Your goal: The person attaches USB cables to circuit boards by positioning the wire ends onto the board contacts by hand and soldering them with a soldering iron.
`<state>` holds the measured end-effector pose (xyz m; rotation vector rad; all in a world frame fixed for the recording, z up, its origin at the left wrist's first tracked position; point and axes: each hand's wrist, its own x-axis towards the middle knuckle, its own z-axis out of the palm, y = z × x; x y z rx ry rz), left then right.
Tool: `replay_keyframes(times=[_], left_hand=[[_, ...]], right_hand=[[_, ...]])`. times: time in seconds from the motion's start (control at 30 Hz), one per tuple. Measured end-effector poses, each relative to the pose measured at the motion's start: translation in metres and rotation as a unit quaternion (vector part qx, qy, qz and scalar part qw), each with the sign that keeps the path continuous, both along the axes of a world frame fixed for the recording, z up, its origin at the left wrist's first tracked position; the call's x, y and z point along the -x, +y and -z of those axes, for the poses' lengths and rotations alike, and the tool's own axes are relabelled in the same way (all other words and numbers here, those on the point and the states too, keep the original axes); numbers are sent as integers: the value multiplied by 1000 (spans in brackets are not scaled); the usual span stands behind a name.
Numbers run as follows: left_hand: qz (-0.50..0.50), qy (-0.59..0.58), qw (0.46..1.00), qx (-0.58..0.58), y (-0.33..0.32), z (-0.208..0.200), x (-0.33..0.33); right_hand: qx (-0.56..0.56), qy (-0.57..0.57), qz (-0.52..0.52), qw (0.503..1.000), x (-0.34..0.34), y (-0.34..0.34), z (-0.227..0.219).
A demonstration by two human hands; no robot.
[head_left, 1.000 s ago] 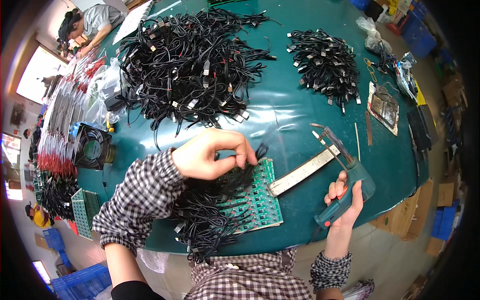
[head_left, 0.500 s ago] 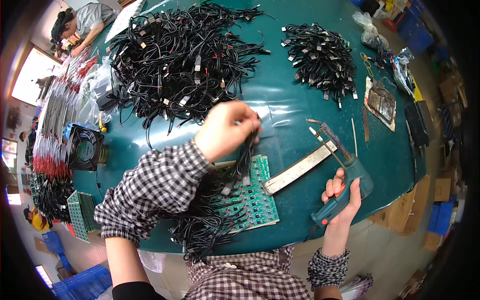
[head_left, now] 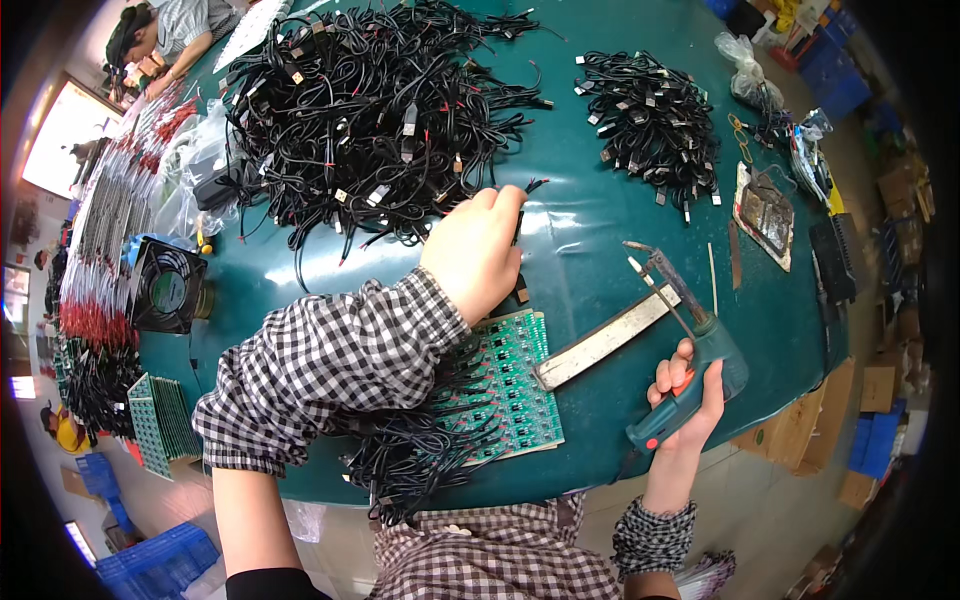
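Observation:
My left hand is closed around a black USB cable, whose stripped end with coloured wire tips sticks out past the fingers. It is above the table, between the big cable pile and the green circuit boards. Most of that cable is hidden by the hand. In my right hand is a green soldering gun with a red trigger, its tip pointing up and left over a pale metal strip. Cables run from the left edge of the boards and bunch beside them, partly under my left sleeve.
A large heap of black cables covers the far left, with a smaller pile at far right. Also about: a fan, a stack of boards, a grimy tray and scissors. Another person bends over work at far left.
My left hand has turned and shifted slightly right, and the cable's wire tips now show beyond the fingers. My right hand keeps holding the soldering gun, almost unmoved.

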<state>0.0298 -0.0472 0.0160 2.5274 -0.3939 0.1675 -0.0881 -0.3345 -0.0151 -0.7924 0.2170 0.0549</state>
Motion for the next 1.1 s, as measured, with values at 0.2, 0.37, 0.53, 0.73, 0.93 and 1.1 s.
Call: replay_keyframes(times=[0.2,0.37,0.53,0.73,0.93,1.1], left_hand=[[-44,44,992,-113,-11,-5,-4],[-36,98,994,20,4,-7,-17],[-62,135,960,236,21,-20,-31],[-19,122,971,203,23,-64,40],[11,164,978,131,11,-79,130],[2,138,984,110,12,-73,145]], right_hand=[[-6,-1,-1,1000,1,1,-2],[-1,-9,-12,1000,0,2,-4],[-5,-3,-9,1000,-2,1,-1],[-3,1,0,1000,4,-4,0],[183,-107,-60,975,1,51,-52],[345,-131,-69,927,-7,101,-69]])
